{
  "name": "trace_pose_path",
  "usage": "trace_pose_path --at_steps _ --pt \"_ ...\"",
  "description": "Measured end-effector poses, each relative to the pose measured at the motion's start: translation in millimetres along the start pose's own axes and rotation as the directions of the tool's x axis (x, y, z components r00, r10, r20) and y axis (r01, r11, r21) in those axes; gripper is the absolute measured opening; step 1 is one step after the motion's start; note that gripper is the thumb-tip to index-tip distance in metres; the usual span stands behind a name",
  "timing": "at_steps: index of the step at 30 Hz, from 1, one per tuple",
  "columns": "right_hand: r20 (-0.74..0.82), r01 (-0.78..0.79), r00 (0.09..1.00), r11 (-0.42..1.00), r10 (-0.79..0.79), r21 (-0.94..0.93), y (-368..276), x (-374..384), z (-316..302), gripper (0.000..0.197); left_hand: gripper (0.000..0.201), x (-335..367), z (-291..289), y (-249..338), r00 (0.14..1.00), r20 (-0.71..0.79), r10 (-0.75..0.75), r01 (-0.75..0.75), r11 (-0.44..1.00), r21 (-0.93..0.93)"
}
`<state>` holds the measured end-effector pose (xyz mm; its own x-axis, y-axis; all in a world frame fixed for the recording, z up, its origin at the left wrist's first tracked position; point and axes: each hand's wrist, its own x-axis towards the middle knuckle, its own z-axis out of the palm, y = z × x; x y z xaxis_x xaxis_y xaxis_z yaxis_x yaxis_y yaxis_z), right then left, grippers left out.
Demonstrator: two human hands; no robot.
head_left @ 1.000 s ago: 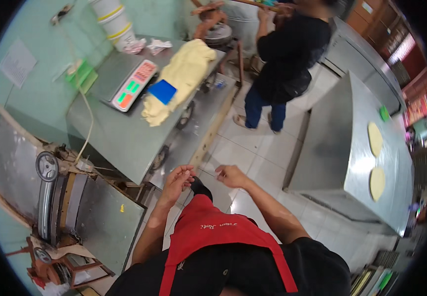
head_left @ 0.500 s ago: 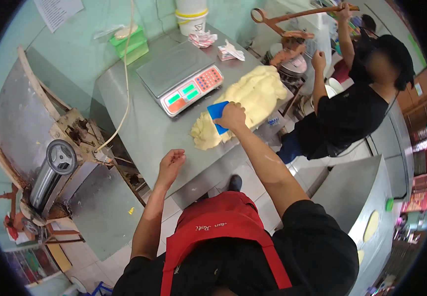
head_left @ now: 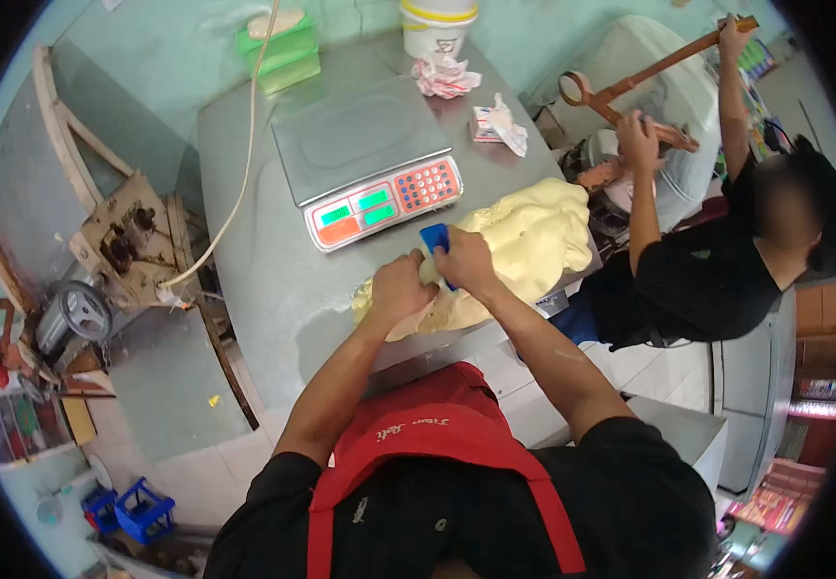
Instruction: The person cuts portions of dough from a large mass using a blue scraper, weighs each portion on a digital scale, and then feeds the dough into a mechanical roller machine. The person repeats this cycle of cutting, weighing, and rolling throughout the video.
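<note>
A long slab of pale yellow dough (head_left: 537, 234) lies on the steel table, its left end rougher and lumpier. My right hand (head_left: 465, 261) is closed round a blue dough scraper (head_left: 433, 237), which stands tilted with its lower edge at the dough. Just left of it, my left hand (head_left: 402, 291) grips the dough's left end, fingers curled over it; the fingertips are partly hidden. Beyond my hands stands a digital scale (head_left: 360, 145) with a bare flat pan and lit green displays.
Crumpled paper (head_left: 445, 75), a small tissue box (head_left: 498, 126), a white bucket (head_left: 437, 29) and green boxes (head_left: 281, 60) stand at the back. A white cord (head_left: 248, 154) hangs at left beside a machine with a handwheel (head_left: 82, 311). At right, a co-worker (head_left: 717, 251) handles a brown-orange machine lever (head_left: 664, 72).
My left hand has come from above the bare table onto the dough's left end. The scraper has turned more upright in my right hand. The co-worker's nearer hand has reached the machine.
</note>
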<state>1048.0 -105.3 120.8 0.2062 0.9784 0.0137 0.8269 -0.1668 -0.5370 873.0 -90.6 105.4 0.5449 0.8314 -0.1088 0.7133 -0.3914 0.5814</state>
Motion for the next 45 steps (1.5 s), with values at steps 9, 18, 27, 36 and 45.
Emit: trace_pose_path --at_steps 9,18,27,36,45 --pt "0.485 0.528 0.614 0.781 -0.622 0.333 -45 44 114 0.030 0.041 -130 1 12 0.970 -0.078 -0.229 0.193 0.927 -0.322" --pt "0.149 0.060 0.986 0.989 -0.080 0.138 -47 16 4 0.032 0.059 -99 -50 -5 0.892 -0.449 -0.050 0.093 0.993 0.074" --pt "0.326 0.004 0.945 0.995 0.029 -0.100 -24 -88 36 0.041 0.060 -136 -15 -26 0.999 0.049 0.009 -0.008 1.000 -0.023" --pt "0.387 -0.052 0.918 0.939 -0.089 0.339 -148 -97 178 0.039 0.108 -237 -65 -129 0.892 -0.287 -0.349 0.230 0.898 -0.375" --pt "0.420 -0.460 0.887 0.286 0.191 0.841 -109 -48 67 0.026 0.103 -89 -180 -119 0.769 -0.452 -0.453 0.135 0.806 -0.577"
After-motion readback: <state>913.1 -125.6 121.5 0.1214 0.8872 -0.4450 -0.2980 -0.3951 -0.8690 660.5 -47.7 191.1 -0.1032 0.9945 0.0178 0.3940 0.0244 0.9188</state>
